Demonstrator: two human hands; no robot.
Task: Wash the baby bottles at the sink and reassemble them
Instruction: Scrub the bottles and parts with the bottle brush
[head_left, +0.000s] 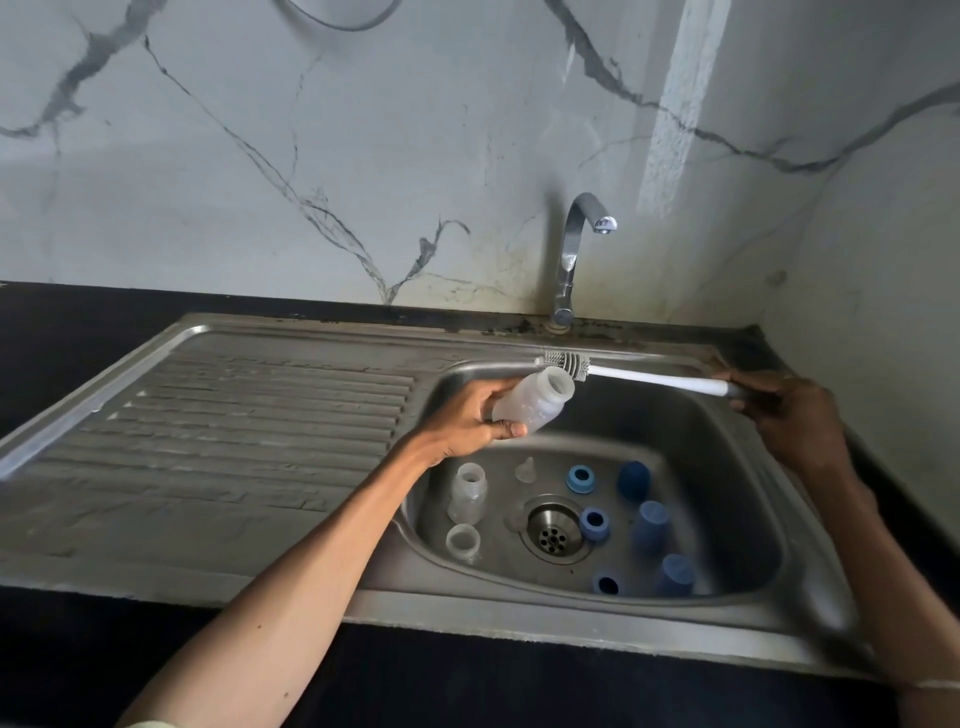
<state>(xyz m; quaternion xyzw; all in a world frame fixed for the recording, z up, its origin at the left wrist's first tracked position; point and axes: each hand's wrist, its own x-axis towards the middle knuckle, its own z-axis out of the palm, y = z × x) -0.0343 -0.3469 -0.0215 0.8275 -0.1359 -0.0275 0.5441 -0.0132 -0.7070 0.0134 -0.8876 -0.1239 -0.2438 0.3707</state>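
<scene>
Forearms out over the sink (322, 530), my left grip (467, 415) wraps a bottle (535, 402), right grip (795, 415) clutches the brush (566, 364) at its mouth; two bottles (467, 491), teats, rings and caps lie unwashed-looking, nothing reassembled.

Left hand (470, 415) gripping bottle (530, 402) — right hand (795, 421) holding brush (649, 376)

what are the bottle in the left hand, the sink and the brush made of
Bottle: looks like frosted translucent plastic, milky and see-through.
Sink: stainless steel by its look, brushed grey with dull reflections and a pressed ribbed drainboard.
Brush: white handle, probably plastic; grey bristle head, possibly nylon or silicone, too blurred to tell.
</scene>
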